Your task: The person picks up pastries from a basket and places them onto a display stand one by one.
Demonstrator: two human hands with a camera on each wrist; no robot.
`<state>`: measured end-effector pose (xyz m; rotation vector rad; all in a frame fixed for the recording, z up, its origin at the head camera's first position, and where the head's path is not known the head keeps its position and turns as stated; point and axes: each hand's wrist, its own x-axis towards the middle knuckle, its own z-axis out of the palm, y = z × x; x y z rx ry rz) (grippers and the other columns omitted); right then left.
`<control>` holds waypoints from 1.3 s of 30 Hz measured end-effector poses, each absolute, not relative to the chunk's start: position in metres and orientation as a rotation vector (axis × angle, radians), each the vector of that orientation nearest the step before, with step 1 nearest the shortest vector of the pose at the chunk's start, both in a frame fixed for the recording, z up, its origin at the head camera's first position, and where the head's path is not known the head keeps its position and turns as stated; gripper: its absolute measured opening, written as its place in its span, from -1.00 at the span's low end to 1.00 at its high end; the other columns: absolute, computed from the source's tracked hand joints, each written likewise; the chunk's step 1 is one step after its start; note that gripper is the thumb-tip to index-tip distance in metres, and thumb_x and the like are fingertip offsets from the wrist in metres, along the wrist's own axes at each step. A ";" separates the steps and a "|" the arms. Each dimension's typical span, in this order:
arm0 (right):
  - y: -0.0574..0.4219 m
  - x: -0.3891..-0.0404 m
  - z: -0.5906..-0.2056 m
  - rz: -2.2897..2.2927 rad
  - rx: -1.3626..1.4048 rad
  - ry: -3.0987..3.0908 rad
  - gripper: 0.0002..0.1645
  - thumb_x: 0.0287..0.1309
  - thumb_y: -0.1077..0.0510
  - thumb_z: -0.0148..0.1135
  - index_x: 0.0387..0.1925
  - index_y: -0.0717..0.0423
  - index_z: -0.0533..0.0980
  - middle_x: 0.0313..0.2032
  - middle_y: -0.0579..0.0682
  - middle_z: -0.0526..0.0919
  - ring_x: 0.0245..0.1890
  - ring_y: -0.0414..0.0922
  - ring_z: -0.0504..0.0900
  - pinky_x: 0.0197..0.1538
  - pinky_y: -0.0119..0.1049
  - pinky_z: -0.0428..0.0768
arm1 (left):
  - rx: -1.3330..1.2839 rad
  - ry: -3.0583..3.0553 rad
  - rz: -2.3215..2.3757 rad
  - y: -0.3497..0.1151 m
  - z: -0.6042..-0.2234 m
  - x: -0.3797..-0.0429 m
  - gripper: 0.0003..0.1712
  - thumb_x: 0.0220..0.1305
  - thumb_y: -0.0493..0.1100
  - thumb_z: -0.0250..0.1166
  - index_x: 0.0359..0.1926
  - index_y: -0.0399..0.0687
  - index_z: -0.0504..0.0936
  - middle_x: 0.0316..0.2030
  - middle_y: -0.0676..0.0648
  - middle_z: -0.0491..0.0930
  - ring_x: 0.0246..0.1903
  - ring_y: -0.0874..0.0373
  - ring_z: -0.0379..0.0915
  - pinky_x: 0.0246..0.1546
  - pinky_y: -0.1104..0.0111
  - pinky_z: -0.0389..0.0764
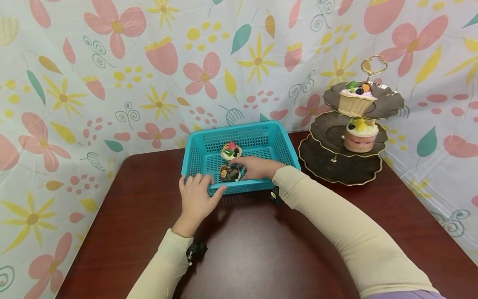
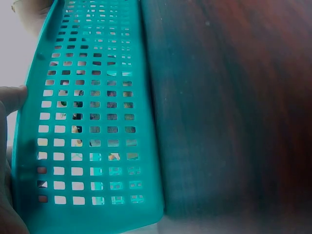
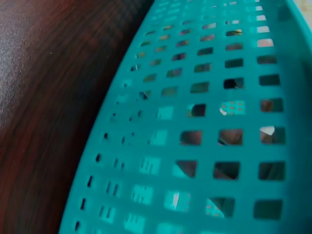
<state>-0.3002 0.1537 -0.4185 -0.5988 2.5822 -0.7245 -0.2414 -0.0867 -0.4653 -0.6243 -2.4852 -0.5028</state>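
A turquoise plastic basket [image 1: 239, 189] sits on the table. My left hand [image 1: 198, 195] holds its near left rim, fingers bent over the edge and thumb spread along the front; the left wrist view shows the thumb tip [image 2: 18, 97] at the rim. Inside the basket, my right hand [image 1: 255, 167] grips a toy tart with chocolate-brown topping [image 1: 229, 174] at its right side, partly covering it. Just behind lies a toy fruit tart [image 1: 231, 151] with red, green and dark pieces. Through the holes in the right wrist view, only bits of the hand show.
A dark three-tier cake stand [image 1: 337, 166] with gold edges stands right of the basket. A toy cupcake [image 1: 356, 99] sits on its top tier, a round layered toy cake [image 1: 360, 136] on the middle one. Floral cloth [image 1: 149, 83] hangs behind the brown table [image 1: 239, 241].
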 end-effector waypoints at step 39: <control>0.123 -0.310 -0.425 -0.634 -0.588 2.626 -0.21 0.30 0.18 0.31 0.48 0.01 0.23 0.27 0.08 0.51 0.24 0.02 0.52 0.21 -0.06 0.52 | -0.610 -2.515 -0.519 -0.085 -0.461 -0.239 -0.50 0.29 0.33 0.26 -0.29 0.00 0.54 -0.38 -0.05 0.50 -0.25 -0.11 0.42 0.29 -0.34 0.05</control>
